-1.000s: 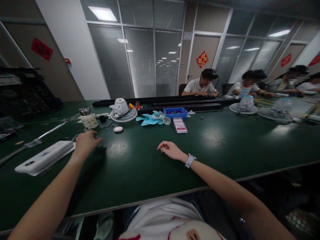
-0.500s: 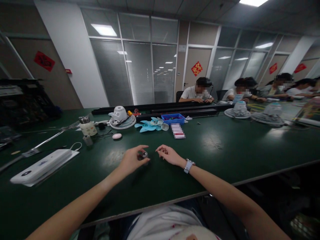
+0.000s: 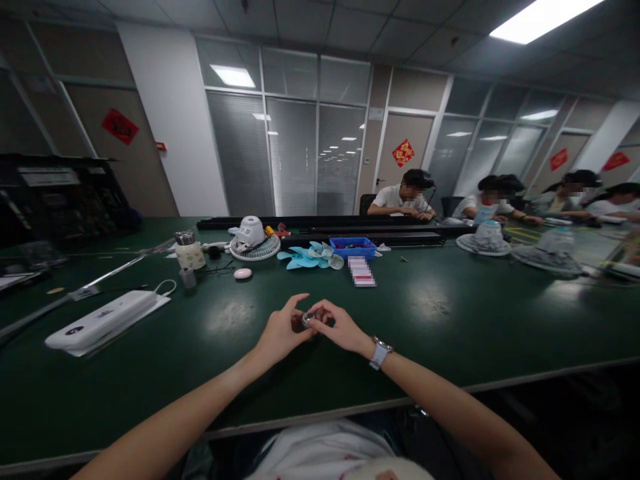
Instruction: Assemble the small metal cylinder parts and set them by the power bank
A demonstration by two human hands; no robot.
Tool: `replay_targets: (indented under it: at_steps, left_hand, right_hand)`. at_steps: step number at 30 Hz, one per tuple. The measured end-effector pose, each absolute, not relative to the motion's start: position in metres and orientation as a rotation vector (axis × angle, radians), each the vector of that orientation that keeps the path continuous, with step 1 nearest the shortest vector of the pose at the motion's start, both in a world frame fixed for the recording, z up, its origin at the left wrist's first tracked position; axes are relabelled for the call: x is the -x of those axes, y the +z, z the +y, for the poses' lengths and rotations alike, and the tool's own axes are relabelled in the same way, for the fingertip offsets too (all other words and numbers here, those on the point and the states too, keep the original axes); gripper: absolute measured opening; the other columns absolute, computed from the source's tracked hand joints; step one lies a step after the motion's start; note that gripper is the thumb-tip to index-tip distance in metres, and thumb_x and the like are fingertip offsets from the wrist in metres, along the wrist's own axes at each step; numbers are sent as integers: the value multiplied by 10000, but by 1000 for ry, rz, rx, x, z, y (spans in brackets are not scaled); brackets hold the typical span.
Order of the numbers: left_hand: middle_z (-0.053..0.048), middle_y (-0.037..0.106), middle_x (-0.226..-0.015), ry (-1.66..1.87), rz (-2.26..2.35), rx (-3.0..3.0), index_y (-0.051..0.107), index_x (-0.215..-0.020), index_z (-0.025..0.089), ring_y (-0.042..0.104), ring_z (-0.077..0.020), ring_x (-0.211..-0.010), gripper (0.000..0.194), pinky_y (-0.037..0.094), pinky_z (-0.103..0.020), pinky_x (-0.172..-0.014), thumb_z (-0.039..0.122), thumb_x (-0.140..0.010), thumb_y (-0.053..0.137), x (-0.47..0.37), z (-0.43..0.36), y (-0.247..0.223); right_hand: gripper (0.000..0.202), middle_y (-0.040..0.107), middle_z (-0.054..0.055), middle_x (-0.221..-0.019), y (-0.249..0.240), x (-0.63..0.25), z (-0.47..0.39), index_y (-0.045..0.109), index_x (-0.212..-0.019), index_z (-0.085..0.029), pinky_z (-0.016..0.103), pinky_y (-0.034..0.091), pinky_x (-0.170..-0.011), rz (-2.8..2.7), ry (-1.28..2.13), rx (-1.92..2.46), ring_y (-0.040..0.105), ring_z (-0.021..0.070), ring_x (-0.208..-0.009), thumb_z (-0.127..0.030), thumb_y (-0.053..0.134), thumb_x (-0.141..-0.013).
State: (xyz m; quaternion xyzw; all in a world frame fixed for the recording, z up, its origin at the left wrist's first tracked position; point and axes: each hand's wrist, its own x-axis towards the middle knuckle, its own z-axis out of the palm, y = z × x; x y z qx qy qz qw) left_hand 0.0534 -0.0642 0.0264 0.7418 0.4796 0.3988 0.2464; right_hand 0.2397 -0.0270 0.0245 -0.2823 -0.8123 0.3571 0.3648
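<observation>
My left hand point(image 3: 283, 328) and my right hand point(image 3: 338, 327) meet over the dark green table point(image 3: 450, 293), just in front of me. Between their fingertips sits a small round metal part point(image 3: 307, 319); both hands pinch it. The part is mostly hidden by the fingers, so its shape is hard to tell. My right wrist carries a watch point(image 3: 380, 353).
A white flat device point(image 3: 103, 320) lies at the left. Farther back stand a small cup point(image 3: 189, 277), a jar point(image 3: 189, 251), a white fan housing point(image 3: 251, 237), light blue fan blades point(image 3: 310, 255) and a blue tray point(image 3: 352, 246). Several people sit at the far right.
My left hand came from the far left near the white device, carrying the small metal part to the middle, where my right hand now also grips it. The view tilted upward.
</observation>
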Motion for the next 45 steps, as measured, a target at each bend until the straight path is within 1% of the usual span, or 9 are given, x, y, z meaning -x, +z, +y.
replay_targets:
  at_steps: [9, 14, 20, 25, 31, 34, 39, 42, 45]
  left_hand:
    - [-38, 711, -911, 1080, 1301, -1964, 369, -1376, 204, 684, -198, -787, 759, 531, -297, -724, 320, -716, 724, -60, -74, 30]
    - [-33, 704, -919, 1091, 1323, -2030, 401, -1347, 202, 673, -186, -796, 697, 519, -289, -739, 334, -737, 711, -61, -74, 26]
    - [-14, 682, -881, 1105, 1358, -2161, 439, -1301, 210, 641, -174, -755, 650, 496, -277, -696, 372, -737, 719, -63, -69, 16]
    - [-20, 673, -905, 1091, 1345, -2161, 415, -1327, 209, 641, -168, -774, 674, 505, -275, -723, 372, -746, 716, -59, -66, 19]
    - [-36, 668, -922, 1083, 1455, -2240, 428, -1328, 210, 634, -184, -769, 665, 499, -290, -707, 422, -758, 697, -45, -59, 18]
    - [-51, 666, -945, 1044, 1513, -2294, 458, -1308, 206, 633, -194, -790, 604, 498, -302, -723, 424, -784, 666, -35, -51, 19]
    - [-92, 636, -1007, 920, 1719, -2376, 590, -1163, 196, 630, -215, -842, 353, 496, -324, -761, 337, -839, 580, -5, -29, 24]
    - [-125, 627, -1017, 851, 2037, -2291, 632, -1094, 172, 626, -244, -850, 312, 485, -344, -749, 263, -797, 606, 25, -15, 29]
    - [-172, 629, -905, 843, 2316, -2129, 651, -971, 106, 623, -285, -820, 254, 463, -389, -730, 232, -755, 614, 64, -7, 31]
  right_hand:
    - [271, 651, 20, -802, 32, -242, -31, 684, -998, -162, 239, 421, -621, -2138, 896, 766, 528, 112, -657, -388, 615, -864]
    - [246, 675, 31, -812, 32, -243, -27, 707, -969, -154, 237, 417, -612, -2139, 883, 770, 539, 114, -656, -356, 620, -860]
    - [201, 652, 31, -827, 31, -240, -26, 712, -924, -169, 243, 426, -628, -2096, 778, 756, 544, 120, -683, -333, 620, -853]
    - [291, 640, 30, -792, 29, -248, -15, 691, -979, -162, 250, 429, -585, -1887, 843, 850, 539, 126, -648, -408, 574, -877]
    - [218, 588, 34, -809, 23, -267, -4, 765, -975, -246, 263, 388, -616, -2282, 622, 1009, 493, 126, -665, -368, 644, -842]
    - [211, 575, 44, -863, 21, -269, -4, 767, -983, -269, 267, 405, -652, -2375, 637, 1034, 496, 133, -708, -368, 656, -833]
    - [217, 572, 51, -921, 20, -269, -4, 758, -995, -274, 278, 429, -670, -2384, 672, 1011, 503, 141, -728, -364, 648, -832]
    - [231, 573, 52, -948, 19, -270, -2, 752, -1010, -286, 287, 439, -676, -2381, 696, 1005, 519, 141, -727, -384, 642, -832]
    - [249, 586, 51, -951, 19, -271, -2, 748, -1021, -282, 286, 437, -679, -2368, 714, 1004, 531, 142, -735, -406, 621, -846]
